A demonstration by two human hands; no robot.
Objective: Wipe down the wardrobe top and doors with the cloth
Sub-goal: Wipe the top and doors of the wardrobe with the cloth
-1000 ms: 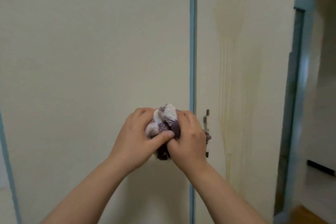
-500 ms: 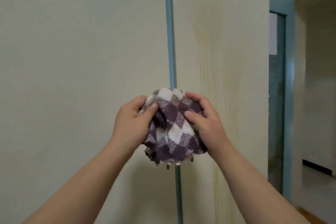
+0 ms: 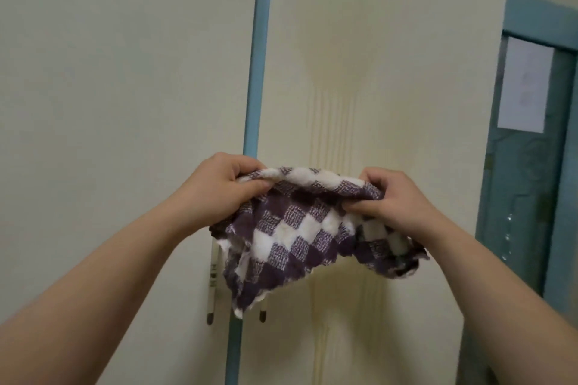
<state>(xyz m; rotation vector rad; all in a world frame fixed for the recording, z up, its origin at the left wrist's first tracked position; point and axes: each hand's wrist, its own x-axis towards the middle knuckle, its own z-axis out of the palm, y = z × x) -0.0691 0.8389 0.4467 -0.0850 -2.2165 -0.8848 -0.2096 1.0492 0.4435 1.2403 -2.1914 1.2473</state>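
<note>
A purple-and-white checked cloth (image 3: 300,228) hangs spread between my two hands in front of the cream wardrobe doors. My left hand (image 3: 219,191) grips its upper left edge and my right hand (image 3: 394,200) grips its upper right edge. The left door (image 3: 125,87) and the right door (image 3: 391,56) meet at a blue vertical strip (image 3: 258,56). Two slim door handles (image 3: 212,287) show below the cloth, partly hidden by it. The wardrobe top is out of view.
Yellowish streaks run down the right door (image 3: 334,122). To the right stands a teal room door (image 3: 525,197) with a white paper sheet (image 3: 522,87) stuck on it, framed in teal.
The cloth was bunched in a ball between both hands; my hands have moved apart and upward, spreading it open. The view has tilted up and shifted.
</note>
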